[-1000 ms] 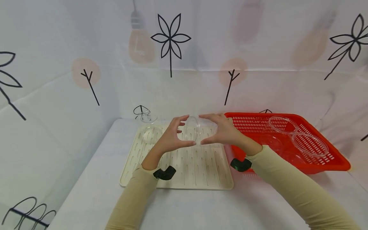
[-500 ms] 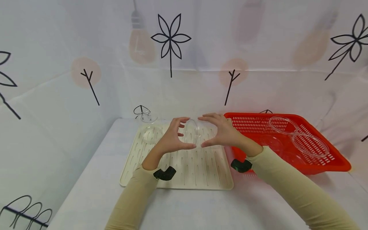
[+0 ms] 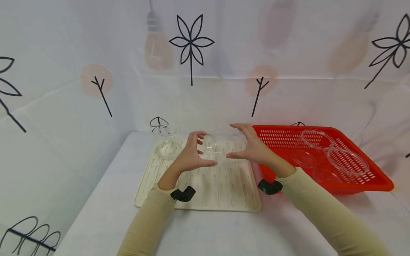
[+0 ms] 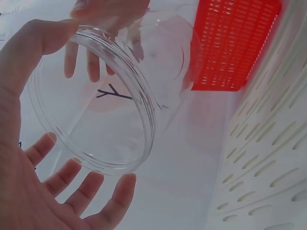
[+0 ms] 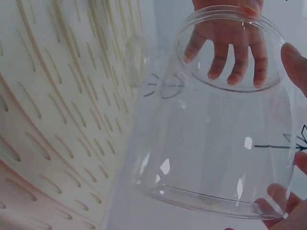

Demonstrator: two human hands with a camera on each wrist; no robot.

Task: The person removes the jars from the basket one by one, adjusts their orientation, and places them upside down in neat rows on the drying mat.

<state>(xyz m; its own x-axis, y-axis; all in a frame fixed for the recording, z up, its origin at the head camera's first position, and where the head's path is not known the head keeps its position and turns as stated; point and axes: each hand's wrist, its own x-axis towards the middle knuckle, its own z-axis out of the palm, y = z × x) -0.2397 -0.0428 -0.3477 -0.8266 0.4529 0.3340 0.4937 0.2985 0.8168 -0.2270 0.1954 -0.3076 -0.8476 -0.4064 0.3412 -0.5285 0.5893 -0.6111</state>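
A clear plastic jar (image 3: 225, 147) lies sideways between my two hands, above the cream draining tray (image 3: 205, 188). My left hand (image 3: 191, 153) holds its ringed mouth end (image 4: 149, 112), thumb on top of the rim and fingers spread along the lower edge. Round the body, toward the base (image 5: 211, 203), curl the thumb and fingers of my right hand (image 3: 253, 146). Through the clear wall, the right wrist view shows the left fingers behind the mouth.
Another clear vessel (image 3: 171, 149) stands on the tray's back left. A red slotted basket (image 3: 362, 186) to the right holds clear containers with round rims (image 3: 347, 161). A printed white cloth (image 3: 221, 103) rises behind the table.
My right hand has shifted slightly to the right along the jar, and its fingers are spread a little wider. The jar's mouth end has moved slightly left with my left hand.
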